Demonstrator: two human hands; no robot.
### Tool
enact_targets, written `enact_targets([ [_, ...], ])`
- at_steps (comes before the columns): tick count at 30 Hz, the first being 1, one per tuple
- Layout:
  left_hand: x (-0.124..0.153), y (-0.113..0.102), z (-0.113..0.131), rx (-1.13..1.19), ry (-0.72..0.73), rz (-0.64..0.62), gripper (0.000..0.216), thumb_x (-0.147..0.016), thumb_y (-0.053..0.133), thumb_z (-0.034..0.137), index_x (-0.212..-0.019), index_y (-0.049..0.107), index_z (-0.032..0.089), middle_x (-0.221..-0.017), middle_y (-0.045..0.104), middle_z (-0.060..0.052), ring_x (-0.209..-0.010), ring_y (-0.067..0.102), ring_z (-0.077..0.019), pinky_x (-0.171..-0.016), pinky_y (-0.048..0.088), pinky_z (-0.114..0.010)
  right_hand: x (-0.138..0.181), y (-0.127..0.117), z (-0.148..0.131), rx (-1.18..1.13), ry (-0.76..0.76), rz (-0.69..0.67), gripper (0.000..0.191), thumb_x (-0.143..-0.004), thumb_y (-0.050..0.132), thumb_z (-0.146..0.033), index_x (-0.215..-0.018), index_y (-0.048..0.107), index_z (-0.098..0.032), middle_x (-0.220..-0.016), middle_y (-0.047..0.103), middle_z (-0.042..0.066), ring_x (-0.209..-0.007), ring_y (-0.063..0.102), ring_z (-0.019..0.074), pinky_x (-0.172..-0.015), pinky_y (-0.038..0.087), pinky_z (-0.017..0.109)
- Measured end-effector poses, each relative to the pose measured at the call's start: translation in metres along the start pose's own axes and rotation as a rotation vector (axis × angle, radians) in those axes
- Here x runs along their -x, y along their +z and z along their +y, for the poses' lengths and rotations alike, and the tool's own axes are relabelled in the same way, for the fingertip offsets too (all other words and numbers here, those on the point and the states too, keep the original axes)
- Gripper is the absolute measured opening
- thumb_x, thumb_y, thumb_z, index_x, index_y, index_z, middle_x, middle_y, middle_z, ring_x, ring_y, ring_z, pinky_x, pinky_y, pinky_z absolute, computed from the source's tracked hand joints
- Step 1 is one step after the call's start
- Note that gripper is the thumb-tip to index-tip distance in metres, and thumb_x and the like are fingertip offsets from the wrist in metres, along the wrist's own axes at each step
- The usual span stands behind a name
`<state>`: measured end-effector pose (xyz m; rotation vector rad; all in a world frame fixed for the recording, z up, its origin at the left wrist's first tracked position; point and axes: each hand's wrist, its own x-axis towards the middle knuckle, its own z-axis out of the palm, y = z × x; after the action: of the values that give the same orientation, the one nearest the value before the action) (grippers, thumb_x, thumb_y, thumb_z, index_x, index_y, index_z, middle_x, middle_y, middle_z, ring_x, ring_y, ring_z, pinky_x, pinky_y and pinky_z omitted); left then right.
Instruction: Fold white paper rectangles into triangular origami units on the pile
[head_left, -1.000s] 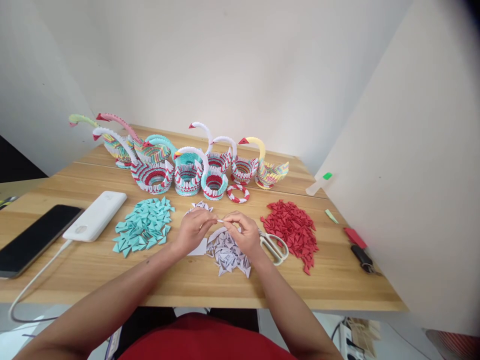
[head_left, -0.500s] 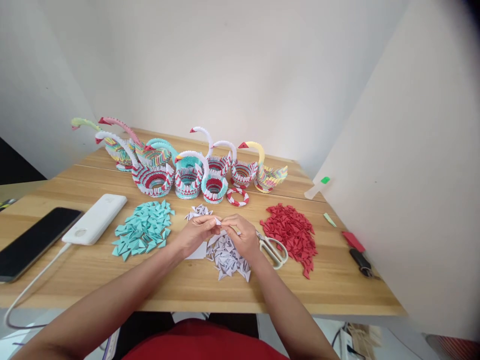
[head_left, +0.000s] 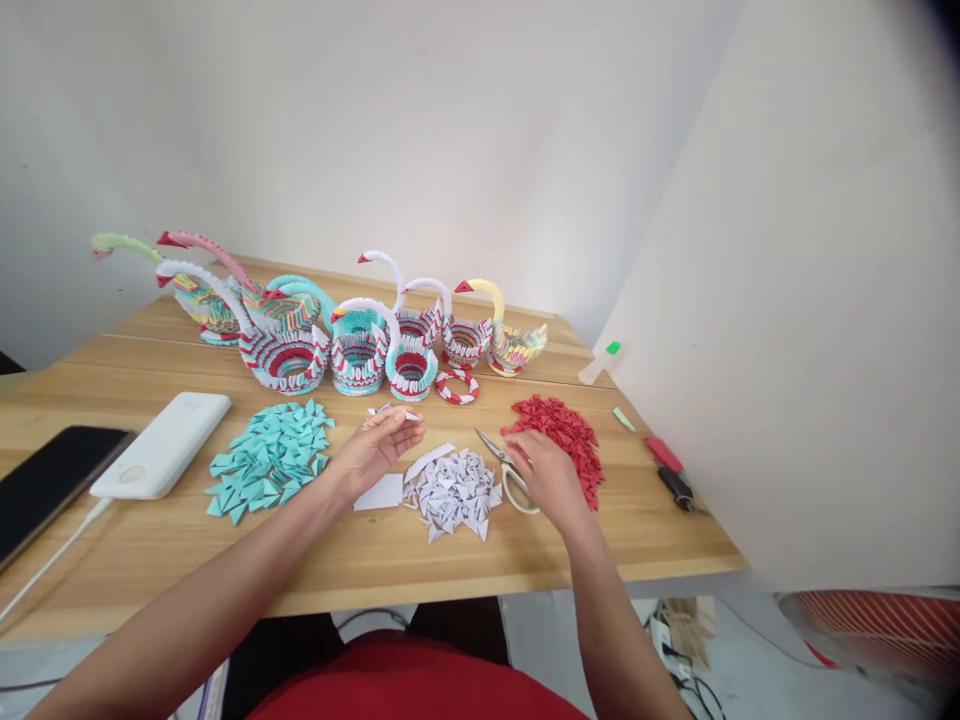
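My left hand (head_left: 379, 450) is closed, pinching a small white folded paper piece (head_left: 412, 416) between thumb and fingertips. My right hand (head_left: 551, 475) reaches over the scissors (head_left: 517, 490) at the left edge of a pile of red folded paper triangles (head_left: 562, 430). Its fingers are bent and slightly apart, and nothing shows between them. Between my forearms lies a pile of white paper triangles (head_left: 457, 490), beside a flat white paper piece (head_left: 380, 492). A few more white pieces are partly hidden behind my left hand.
Several paper swans (head_left: 289, 365) stand in rows at the back, with a red and white paper ring (head_left: 457, 387) in front. Turquoise triangles (head_left: 270, 455), a white power bank (head_left: 161, 445) and a phone (head_left: 56, 480) lie left. A black-handled tool (head_left: 675, 490) lies right.
My hands have parted. The right hand has moved right, from the white piece to the red pile's edge. My left hand still holds the white piece. The view has shifted right.
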<state>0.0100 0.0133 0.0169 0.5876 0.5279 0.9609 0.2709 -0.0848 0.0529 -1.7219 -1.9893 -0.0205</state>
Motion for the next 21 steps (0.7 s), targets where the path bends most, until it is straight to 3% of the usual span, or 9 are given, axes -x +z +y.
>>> enact_targets([
  [5, 0.0, -0.001, -0.001, 0.033, -0.013, -0.007, 0.016, -0.075, 0.073, 0.024, -0.084, 0.065, 0.014, -0.09, 0.069, -0.006, -0.077, 0.067, -0.0138, -0.077, 0.054, -0.027, 0.042, 0.023, 0.031, 0.128, 0.189, -0.143, 0.028, -0.084, 0.05, -0.016, -0.109, 0.062, -0.023, -0.101, 0.066, 0.008, -0.094, 0.061, 0.024, -0.075, 0.048, 0.033],
  [9, 0.0, -0.002, -0.002, 0.05, -0.014, -0.012, 0.017, -0.075, 0.073, 0.026, -0.078, 0.064, 0.012, -0.083, 0.068, -0.005, -0.074, 0.066, -0.0142, -0.074, 0.054, -0.026, 0.045, 0.027, 0.029, 0.138, 0.218, -0.152, 0.037, -0.081, 0.05, -0.013, -0.116, 0.059, -0.022, -0.103, 0.065, 0.01, -0.098, 0.06, 0.0259, -0.079, 0.047, 0.036],
  [13, 0.001, -0.002, 0.0, 0.021, -0.031, -0.061, 0.019, -0.076, 0.072, 0.027, -0.081, 0.064, 0.011, -0.085, 0.067, -0.007, -0.074, 0.065, -0.0141, -0.072, 0.053, -0.025, 0.037, 0.006, 0.009, -0.011, 0.293, -0.073, 0.039, -0.082, 0.052, -0.02, -0.12, 0.056, -0.024, -0.109, 0.064, 0.007, -0.097, 0.06, 0.0234, -0.081, 0.048, 0.035],
  [16, 0.003, -0.002, 0.001, 0.033, -0.036, -0.115, 0.021, -0.075, 0.074, 0.024, -0.09, 0.065, 0.012, -0.087, 0.066, -0.006, -0.071, 0.064, -0.0135, -0.069, 0.053, -0.025, 0.034, -0.006, -0.017, -0.218, 0.286, -0.102, 0.037, -0.083, 0.055, -0.029, -0.119, 0.059, -0.025, -0.097, 0.065, 0.005, -0.08, 0.061, 0.0177, -0.068, 0.05, 0.027],
  [21, 0.006, 0.002, 0.003, 0.056, -0.051, -0.161, 0.022, -0.074, 0.074, 0.024, -0.089, 0.066, 0.011, -0.085, 0.065, -0.006, -0.07, 0.062, -0.0129, -0.069, 0.052, -0.025, 0.032, 0.005, -0.053, -0.382, 0.142, -0.147, 0.033, -0.083, 0.055, -0.024, -0.114, 0.064, -0.022, -0.09, 0.064, 0.004, -0.074, 0.057, 0.0145, -0.063, 0.047, 0.023],
])
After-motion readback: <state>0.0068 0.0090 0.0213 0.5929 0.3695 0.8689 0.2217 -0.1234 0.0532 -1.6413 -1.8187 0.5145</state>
